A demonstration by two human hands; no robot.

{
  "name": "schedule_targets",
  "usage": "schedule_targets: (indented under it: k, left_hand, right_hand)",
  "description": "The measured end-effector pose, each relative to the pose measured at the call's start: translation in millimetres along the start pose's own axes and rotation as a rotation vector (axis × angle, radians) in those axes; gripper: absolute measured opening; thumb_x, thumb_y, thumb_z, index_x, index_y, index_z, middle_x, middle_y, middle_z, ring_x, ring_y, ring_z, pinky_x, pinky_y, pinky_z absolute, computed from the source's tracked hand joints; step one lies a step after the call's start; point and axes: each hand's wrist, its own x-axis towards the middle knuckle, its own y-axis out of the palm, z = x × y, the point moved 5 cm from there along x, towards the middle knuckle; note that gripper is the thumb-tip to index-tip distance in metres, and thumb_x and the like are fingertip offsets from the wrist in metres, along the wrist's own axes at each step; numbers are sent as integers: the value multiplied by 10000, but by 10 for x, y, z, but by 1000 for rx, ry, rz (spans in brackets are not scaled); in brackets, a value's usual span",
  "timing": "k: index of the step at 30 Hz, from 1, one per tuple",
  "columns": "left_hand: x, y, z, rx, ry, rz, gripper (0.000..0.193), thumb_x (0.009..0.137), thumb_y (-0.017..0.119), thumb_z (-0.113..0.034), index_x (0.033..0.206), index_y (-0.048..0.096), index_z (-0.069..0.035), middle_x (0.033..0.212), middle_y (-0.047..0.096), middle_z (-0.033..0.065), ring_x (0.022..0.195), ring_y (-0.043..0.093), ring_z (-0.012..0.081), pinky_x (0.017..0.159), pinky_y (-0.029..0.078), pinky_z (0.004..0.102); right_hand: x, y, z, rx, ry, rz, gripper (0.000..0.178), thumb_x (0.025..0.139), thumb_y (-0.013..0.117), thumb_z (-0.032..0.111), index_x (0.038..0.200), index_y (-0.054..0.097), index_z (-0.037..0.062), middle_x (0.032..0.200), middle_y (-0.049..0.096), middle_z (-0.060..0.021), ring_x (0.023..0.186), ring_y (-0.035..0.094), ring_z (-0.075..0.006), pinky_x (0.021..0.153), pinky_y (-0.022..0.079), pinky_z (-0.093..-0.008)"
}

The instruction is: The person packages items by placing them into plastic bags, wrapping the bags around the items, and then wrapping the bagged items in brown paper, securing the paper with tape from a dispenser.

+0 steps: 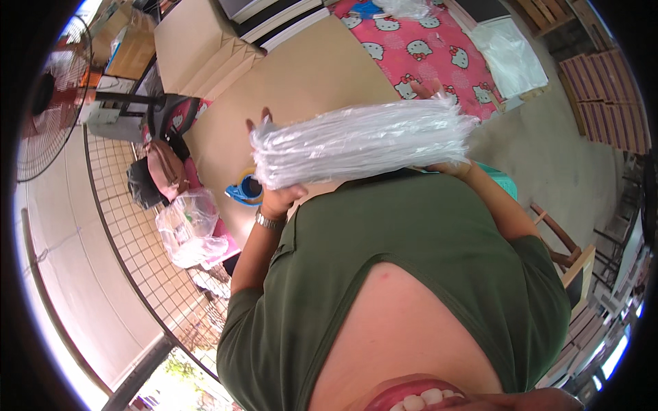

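Over a tan work surface point(322, 75), just before a green shirt point(411, 219), a thick plastic bundle point(363, 142) lies crosswise: whitish, translucent, glossy, its many long layers crinkled. The left hand point(276, 198) grasps one end, the right hand point(454, 167) the other. Beyond, pink cloth point(439, 58) carries printed cartoon cat faces.

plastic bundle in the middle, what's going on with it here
A person in a green top is holding a plastic bundle in both hands, the left hand at one end and the right hand at the other. It is stretched lengthwise in front of the chest, over the near part of a brown table. A blue tape dispenser sits beside the left hand, and folded cardboard stands farther back.
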Motion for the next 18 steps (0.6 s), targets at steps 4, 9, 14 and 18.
schedule_targets:
  k: [4,9,14,18]
  left_hand:
    - [33,27,198,7,-189,120,1231,592,861,-378,1457,41,-67,1464,230,140,1308,305,260,1069,296,394]
    - [174,245,248,142,-185,320,659,686,807,-181,1242,494,-15,1208,553,100,1108,505,227,950,421,373]
    - [238,277,608,429,-390,693,597,714,764,-187,1233,506,-42,1213,555,82,1104,502,220,948,408,380]
    - [241,175,934,455,-387,661,570,744,711,-240,1247,500,-77,1240,536,57,1147,468,216,974,363,403]
  right_hand:
    - [24,-23,-27,-149,88,105,1246,599,834,452,1455,10,77,1431,266,-147,1328,276,-271,1113,220,-416]
    - [-237,-79,-542,-24,357,316,916,756,744,385,1439,202,105,1415,353,-93,1298,344,-209,1111,233,-373]
    - [-226,-134,-764,-321,488,459,803,790,694,344,1424,251,129,1412,370,-61,1298,354,-192,1108,225,-414]
    - [-353,-198,-939,-452,448,446,764,800,672,328,1418,266,137,1410,376,-47,1300,354,-185,1107,218,-434]
